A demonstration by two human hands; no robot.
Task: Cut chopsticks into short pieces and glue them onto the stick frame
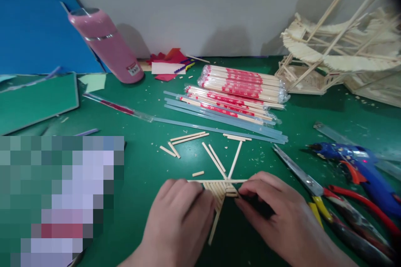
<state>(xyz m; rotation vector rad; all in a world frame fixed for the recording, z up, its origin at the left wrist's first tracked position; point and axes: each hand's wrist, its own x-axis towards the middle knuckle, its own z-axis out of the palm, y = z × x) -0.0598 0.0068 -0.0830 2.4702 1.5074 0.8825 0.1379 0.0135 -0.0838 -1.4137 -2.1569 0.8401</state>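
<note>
A small flat assembly of thin wooden sticks (214,190) lies at the front of the green table, with short sticks set side by side like slats. My left hand (180,217) is closed over its left side, its fingertips mostly hidden. From the right, the thumb and forefinger of my right hand (272,208) pinch the assembly's right end. Beyond it, two loose sticks (214,159) slant toward its top, and another stick (235,159) leans the opposite way. A short stick piece (198,173) rests just beyond my left hand.
Pliers (308,179) and a blue glue gun (360,154) lie at right. Glue sticks (219,119) and wrapped chopsticks (242,83) lie behind. A pink bottle (108,46) leans at back left; a stick-built model (335,54) stands back right. The lower left is pixelated.
</note>
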